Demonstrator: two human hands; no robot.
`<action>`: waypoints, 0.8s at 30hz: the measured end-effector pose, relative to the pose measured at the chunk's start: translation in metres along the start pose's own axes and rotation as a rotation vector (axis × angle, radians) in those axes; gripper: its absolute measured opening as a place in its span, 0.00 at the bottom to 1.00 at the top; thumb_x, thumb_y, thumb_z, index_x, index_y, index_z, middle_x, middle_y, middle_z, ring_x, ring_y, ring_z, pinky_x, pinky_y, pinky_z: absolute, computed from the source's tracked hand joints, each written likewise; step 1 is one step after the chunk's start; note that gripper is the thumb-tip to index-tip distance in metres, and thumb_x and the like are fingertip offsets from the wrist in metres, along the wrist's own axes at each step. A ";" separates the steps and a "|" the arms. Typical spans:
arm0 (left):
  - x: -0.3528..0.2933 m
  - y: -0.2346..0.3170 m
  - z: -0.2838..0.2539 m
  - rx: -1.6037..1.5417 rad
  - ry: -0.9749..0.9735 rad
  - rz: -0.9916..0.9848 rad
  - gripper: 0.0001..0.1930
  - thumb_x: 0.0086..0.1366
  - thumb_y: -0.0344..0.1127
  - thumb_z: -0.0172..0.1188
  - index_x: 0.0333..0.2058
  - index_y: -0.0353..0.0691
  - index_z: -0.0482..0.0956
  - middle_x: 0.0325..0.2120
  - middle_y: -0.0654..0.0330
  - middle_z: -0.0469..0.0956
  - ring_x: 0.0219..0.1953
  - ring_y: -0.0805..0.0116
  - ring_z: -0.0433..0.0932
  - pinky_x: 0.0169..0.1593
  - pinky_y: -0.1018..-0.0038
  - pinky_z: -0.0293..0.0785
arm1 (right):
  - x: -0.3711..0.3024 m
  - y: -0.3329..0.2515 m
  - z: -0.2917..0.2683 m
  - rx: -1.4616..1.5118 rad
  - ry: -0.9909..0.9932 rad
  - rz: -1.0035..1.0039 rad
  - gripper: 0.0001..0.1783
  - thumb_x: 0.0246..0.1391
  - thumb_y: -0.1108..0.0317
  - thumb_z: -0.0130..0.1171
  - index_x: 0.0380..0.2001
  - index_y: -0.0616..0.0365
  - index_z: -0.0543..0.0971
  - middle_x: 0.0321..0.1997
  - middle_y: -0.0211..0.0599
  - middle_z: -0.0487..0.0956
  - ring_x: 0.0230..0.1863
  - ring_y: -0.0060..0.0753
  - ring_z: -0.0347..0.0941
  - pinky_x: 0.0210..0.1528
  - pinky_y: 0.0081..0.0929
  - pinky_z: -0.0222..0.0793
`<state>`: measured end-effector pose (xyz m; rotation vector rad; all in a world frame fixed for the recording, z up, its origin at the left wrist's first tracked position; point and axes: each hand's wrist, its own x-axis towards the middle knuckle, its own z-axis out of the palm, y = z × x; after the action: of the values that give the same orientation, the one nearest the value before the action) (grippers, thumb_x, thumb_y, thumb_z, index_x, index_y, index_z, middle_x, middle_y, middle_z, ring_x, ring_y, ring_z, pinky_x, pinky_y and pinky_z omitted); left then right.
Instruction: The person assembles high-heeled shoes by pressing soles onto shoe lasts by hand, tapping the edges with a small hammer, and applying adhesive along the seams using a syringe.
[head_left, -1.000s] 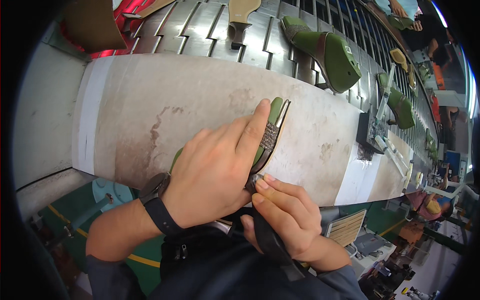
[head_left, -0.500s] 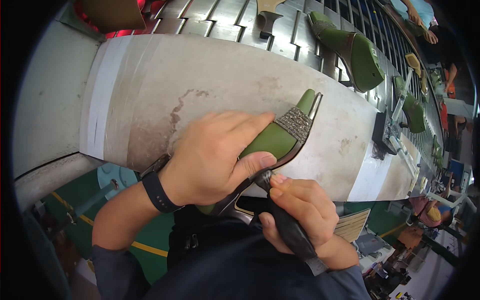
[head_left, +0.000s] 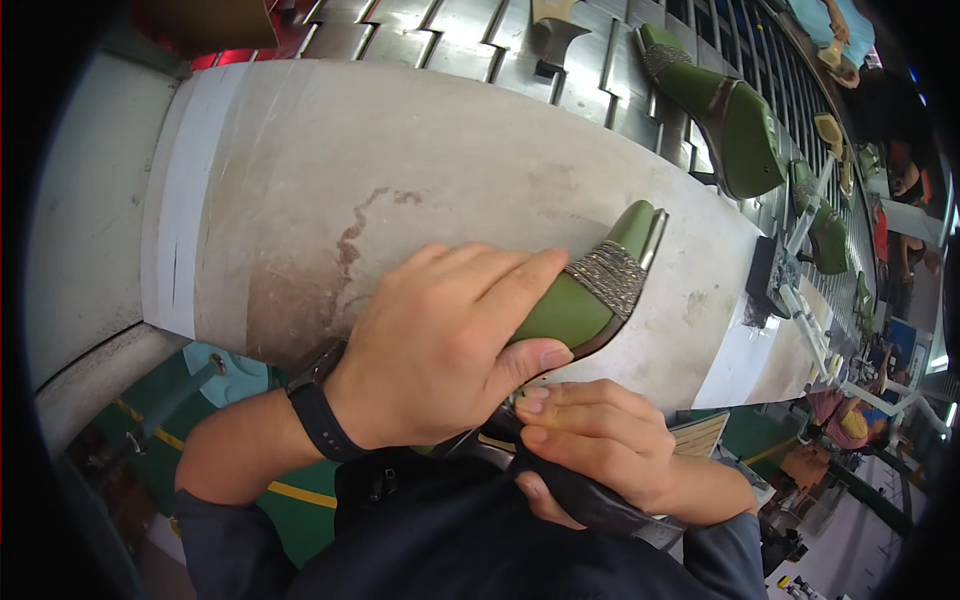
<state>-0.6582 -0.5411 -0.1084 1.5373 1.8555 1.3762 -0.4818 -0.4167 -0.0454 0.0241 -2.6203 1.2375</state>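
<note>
My left hand (head_left: 450,340) is wrapped over a green shoe last (head_left: 568,310), its thumb pressed along the near edge. A glittery woven strap (head_left: 608,278) crosses the last near its toe, and a dark sole edge runs along its side. The heel end lies under my hand, toward my body. In my right hand (head_left: 605,450) is a tool with a dark, wrapped-looking handle (head_left: 585,492), its far end at the shoe's near edge, just below my left thumb. My fingers hide the tool's tip, so I cannot tell its kind.
The last rests on a stained, pale padded bench (head_left: 400,140) with taped ends. Beyond it runs a metal slat conveyor (head_left: 460,50) carrying another green last (head_left: 735,130). A black box (head_left: 768,275) stands at the bench's right side. Other people are at the far right.
My right hand and the tool have drawn down toward my body, and the handle lies flatter. My left hand and the last appear slightly farther right and lower, as the whole view shifts a little.
</note>
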 end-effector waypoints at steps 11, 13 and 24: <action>0.026 0.018 -0.012 0.040 -0.172 -0.138 0.46 0.64 0.55 0.72 0.70 0.29 0.64 0.50 0.40 0.81 0.52 0.41 0.81 0.58 0.57 0.75 | -0.021 0.004 -0.029 0.348 0.278 0.244 0.17 0.59 0.76 0.69 0.51 0.68 0.81 0.53 0.55 0.84 0.56 0.44 0.84 0.60 0.36 0.78; 0.043 0.032 -0.004 -0.023 -0.219 -0.241 0.48 0.59 0.52 0.76 0.69 0.30 0.63 0.48 0.39 0.81 0.52 0.38 0.81 0.57 0.55 0.75 | -0.019 0.000 -0.039 0.452 0.509 0.346 0.13 0.61 0.78 0.66 0.49 0.68 0.80 0.56 0.56 0.83 0.59 0.44 0.81 0.63 0.37 0.77; 0.042 0.037 0.010 0.212 -0.144 -0.258 0.41 0.55 0.43 0.79 0.62 0.35 0.67 0.41 0.42 0.83 0.44 0.39 0.84 0.47 0.55 0.80 | 0.054 0.061 -0.073 0.508 0.505 0.486 0.09 0.62 0.68 0.68 0.40 0.63 0.85 0.37 0.33 0.87 0.39 0.20 0.81 0.43 0.21 0.77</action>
<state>-0.6454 -0.5017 -0.0696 1.3894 2.0747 0.9564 -0.5255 -0.3175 -0.0347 -0.7653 -1.8795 1.7526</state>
